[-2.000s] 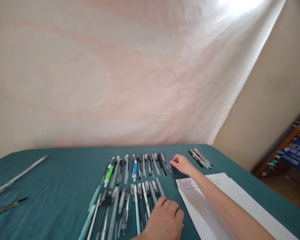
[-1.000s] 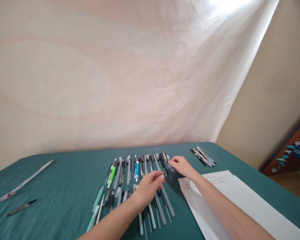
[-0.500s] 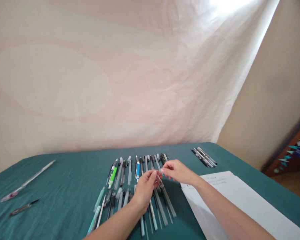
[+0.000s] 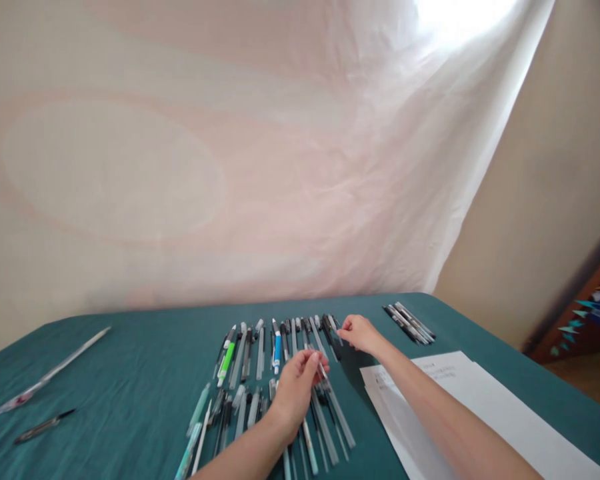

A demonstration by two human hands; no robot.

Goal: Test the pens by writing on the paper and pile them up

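Observation:
Two rows of pens lie side by side on a teal tablecloth (image 4: 130, 373): a far row (image 4: 275, 340) with a blue pen (image 4: 277, 348) and a green pen (image 4: 226, 359), and a near row (image 4: 260, 413). My left hand (image 4: 297, 390) hovers over the near row, fingers pinched on a thin clear pen (image 4: 321, 368). My right hand (image 4: 361, 333) reaches to the right end of the far row, its fingertips closed at a pen there; what they grip is too small to make out.
White paper sheets (image 4: 480, 413) lie on the right under my right forearm. A small bundle of dark pens (image 4: 409, 323) sits at the far right. A long clear pen (image 4: 50, 380) and a dark pen (image 4: 43, 427) lie at the left. A pale cloth hangs behind.
My left hand rose from the near row, pinched a clear pen and met the right hand. The right hand has now moved back out to the end of the far row.

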